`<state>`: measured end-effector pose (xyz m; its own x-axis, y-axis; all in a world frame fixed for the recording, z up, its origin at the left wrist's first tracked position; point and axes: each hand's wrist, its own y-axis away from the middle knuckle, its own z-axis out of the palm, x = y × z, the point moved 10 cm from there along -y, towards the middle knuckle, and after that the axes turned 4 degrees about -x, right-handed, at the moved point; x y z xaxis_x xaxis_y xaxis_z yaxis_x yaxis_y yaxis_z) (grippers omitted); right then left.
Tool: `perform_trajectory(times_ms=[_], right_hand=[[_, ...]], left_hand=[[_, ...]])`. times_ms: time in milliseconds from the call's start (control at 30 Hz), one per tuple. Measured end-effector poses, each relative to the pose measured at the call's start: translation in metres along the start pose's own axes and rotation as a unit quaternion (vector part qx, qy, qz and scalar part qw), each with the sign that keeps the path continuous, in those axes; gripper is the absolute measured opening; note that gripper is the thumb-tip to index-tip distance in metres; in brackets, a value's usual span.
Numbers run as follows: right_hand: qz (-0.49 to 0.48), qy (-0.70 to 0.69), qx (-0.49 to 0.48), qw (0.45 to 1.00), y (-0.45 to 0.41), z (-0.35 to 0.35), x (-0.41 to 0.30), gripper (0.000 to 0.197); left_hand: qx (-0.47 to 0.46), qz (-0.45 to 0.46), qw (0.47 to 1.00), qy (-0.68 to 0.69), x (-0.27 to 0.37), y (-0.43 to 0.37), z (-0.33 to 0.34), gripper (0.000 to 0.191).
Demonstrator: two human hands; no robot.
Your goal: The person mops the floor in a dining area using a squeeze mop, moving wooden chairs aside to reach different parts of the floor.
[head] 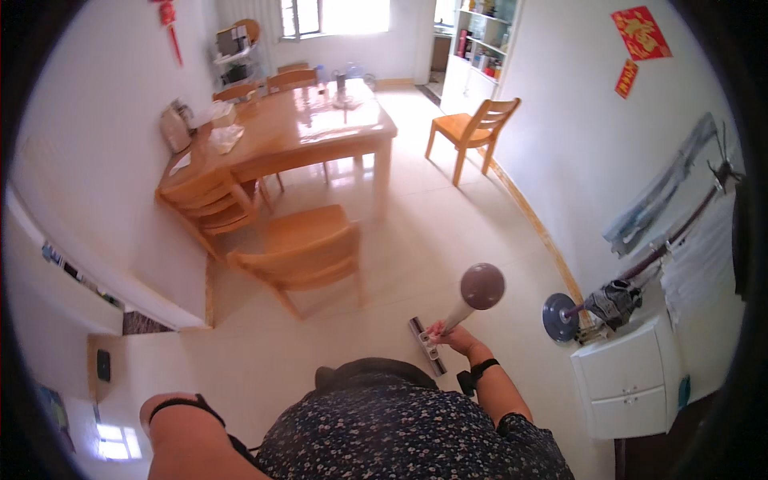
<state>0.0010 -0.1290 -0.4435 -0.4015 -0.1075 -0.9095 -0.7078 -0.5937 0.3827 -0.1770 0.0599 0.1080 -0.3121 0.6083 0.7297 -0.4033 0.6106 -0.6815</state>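
My right hand (457, 338) grips the pale handle (458, 315) of a flat-headed floor mop. The handle's rounded brown end (482, 286) rises toward the camera. Below the hand, the narrow mop head (427, 347), with dark strips and a light centre fitting, appears at the tiled floor (384, 324). A black strap circles my right wrist. My left forearm (186, 435), also with a dark strap, reaches in at the lower left, but the left hand itself is out of view. Ahead stands a wooden chair (300, 261) with its back toward me.
A wooden dining table (270, 141) carries a kettle (176, 127) and a plastic bag (227, 138). Another chair (474, 129) stands by the right wall. Nearer on the right are a coat stand's round base (561, 318) and a white cabinet (627, 378). A doorway opens at left.
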Motion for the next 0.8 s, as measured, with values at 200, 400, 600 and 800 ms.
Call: perform_trajectory(times_ms=[200,400,600,800], right_hand=[[-0.010,-0.018,-0.010,1.000,0.008,-0.008,0.003,0.013],[-0.024,-0.028,-0.014,0.999,0.014,-0.005,-0.017,0.015],[-0.013,-0.031,0.005,0.999,0.020,-0.014,-0.017,0.017],[-0.042,-0.046,0.021,0.998,0.015,-0.020,-0.026,0.020]], left_hand=[[-0.029,-0.004,0.999,0.014,-0.008,-0.005,0.001,0.010],[-0.040,-0.016,0.999,0.023,-0.011,-0.004,0.001,0.010],[-0.053,-0.021,0.998,0.035,-0.022,-0.002,0.010,0.011],[-0.062,-0.013,0.997,0.045,-0.035,-0.008,0.017,0.011]])
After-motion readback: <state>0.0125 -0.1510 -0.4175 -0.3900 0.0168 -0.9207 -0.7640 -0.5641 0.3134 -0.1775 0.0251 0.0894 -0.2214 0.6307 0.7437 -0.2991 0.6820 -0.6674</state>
